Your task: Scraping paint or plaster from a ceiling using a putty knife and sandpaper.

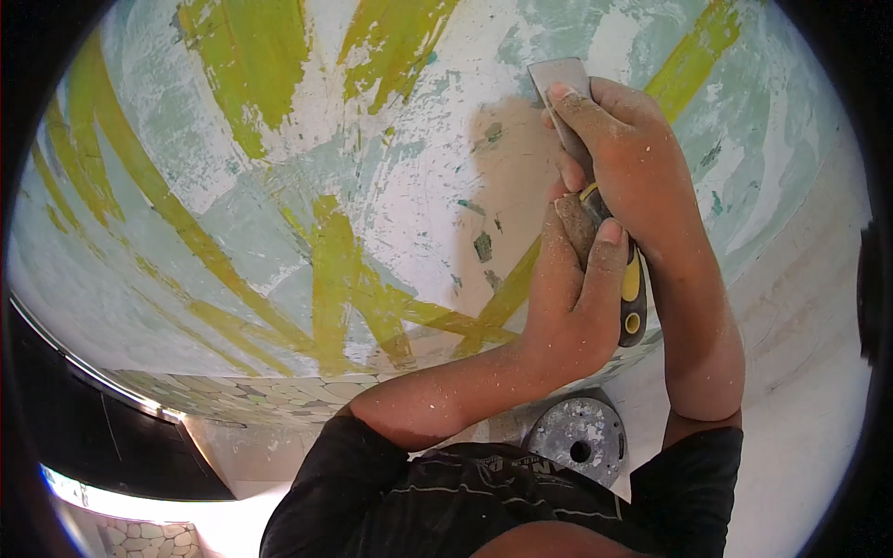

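I hold a scraper with a flat grey metal blade and a black and yellow handle in both hands. My left hand is closed round the handle, its thumb lying along it. Higher up, my right hand grips the scraper near the blade, with the thumb pressed on the metal. The blade tip is at the painted wall, though I cannot tell whether it touches. Olive-green stripes, pale green paint and scraped white patches cover this wall. Dust and small flecks cling to both hands and forearms.
Below the painted area runs a strip with a stone pattern. A round, paint-spattered grey object with a dark hole stands below my arms. At the left is a black panel; a plain pale surface lies to the right.
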`<state>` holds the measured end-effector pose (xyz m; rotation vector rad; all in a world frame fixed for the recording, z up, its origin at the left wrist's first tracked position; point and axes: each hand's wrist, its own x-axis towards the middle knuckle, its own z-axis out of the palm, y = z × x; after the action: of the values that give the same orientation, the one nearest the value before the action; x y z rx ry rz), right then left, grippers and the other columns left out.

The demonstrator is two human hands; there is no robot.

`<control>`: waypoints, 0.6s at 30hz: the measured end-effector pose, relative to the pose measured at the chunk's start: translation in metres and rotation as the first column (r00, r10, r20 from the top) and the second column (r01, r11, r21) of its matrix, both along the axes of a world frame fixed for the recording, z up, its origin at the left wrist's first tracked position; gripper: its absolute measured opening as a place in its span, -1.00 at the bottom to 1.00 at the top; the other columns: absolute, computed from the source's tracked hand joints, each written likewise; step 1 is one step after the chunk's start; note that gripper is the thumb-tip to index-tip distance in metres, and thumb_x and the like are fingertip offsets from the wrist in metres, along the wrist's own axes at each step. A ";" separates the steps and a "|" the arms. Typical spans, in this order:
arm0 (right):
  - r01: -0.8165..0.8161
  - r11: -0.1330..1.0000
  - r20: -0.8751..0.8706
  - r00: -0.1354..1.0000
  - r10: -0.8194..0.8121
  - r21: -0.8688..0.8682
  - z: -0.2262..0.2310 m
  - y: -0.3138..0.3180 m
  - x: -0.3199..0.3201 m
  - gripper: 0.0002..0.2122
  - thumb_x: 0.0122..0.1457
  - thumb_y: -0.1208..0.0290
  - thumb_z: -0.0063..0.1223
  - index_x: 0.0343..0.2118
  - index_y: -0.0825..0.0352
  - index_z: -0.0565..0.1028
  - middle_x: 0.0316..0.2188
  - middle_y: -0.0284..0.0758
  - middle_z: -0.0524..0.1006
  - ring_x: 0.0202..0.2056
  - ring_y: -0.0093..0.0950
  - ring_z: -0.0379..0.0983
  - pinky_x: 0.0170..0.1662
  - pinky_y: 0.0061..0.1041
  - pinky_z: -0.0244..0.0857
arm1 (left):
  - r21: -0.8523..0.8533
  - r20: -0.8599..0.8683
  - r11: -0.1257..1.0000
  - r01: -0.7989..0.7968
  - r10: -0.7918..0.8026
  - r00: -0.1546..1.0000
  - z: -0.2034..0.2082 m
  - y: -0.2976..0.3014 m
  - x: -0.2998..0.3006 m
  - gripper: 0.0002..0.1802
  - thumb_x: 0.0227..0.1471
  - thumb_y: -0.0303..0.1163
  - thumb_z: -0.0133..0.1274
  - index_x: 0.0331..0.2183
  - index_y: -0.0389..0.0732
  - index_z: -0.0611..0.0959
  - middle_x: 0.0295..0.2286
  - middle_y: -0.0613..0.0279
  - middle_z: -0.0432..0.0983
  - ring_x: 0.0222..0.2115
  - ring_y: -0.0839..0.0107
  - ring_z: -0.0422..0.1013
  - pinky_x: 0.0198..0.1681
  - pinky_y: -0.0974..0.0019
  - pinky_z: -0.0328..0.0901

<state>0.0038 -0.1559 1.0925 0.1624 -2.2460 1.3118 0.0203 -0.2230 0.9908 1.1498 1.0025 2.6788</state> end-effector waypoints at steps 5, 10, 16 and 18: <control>0.011 1.000 0.005 1.000 -0.011 0.020 -0.001 0.000 0.000 -0.63 0.27 0.20 -0.15 -0.55 0.41 0.44 -0.73 -0.34 0.43 -0.69 -0.47 0.43 -0.50 -0.48 0.31 | 0.012 -0.186 0.978 -0.209 0.208 0.960 -0.012 0.006 -0.006 -0.45 0.29 -0.51 -0.30 0.21 -0.53 -0.03 0.11 -0.04 0.18 0.15 0.32 0.15 0.19 0.33 0.05; 0.026 0.998 0.003 1.000 -0.026 0.055 0.011 -0.004 -0.001 -0.63 0.26 0.20 -0.14 -0.55 0.41 0.44 -0.74 -0.32 0.44 -0.68 -0.45 0.45 -0.50 -0.46 0.32 | 0.115 -0.094 0.992 -0.049 0.060 0.994 0.004 0.003 -0.008 -0.44 0.29 -0.50 -0.30 0.21 -0.52 -0.02 0.13 -0.04 0.17 0.17 0.30 0.12 0.21 0.29 0.02; 0.042 0.997 -0.016 0.999 -0.041 0.071 0.008 -0.005 0.004 -0.66 0.28 0.20 -0.07 -0.47 0.41 0.47 -0.75 -0.42 0.34 -0.69 -0.60 0.28 -0.50 -0.56 0.26 | 0.014 -0.133 0.994 -0.106 0.107 0.985 0.002 -0.005 -0.008 -0.42 0.29 -0.49 -0.28 0.21 -0.52 -0.03 0.13 -0.05 0.15 0.16 0.30 0.13 0.21 0.30 0.03; 0.028 0.999 -0.032 0.999 -0.027 0.044 0.012 -0.009 0.002 -0.66 0.28 0.20 -0.07 -0.47 0.41 0.47 -0.75 -0.41 0.34 -0.69 -0.60 0.28 -0.51 -0.56 0.24 | -0.019 -0.070 1.000 -0.003 0.001 0.998 0.007 -0.007 -0.008 -0.42 0.28 -0.50 -0.29 0.22 -0.53 -0.04 0.14 -0.06 0.13 0.17 0.29 0.11 0.23 0.28 0.00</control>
<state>0.0054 -0.1649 1.1044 0.1666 -2.2438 1.2377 0.0125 -0.2299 0.9981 1.2472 1.0375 2.6414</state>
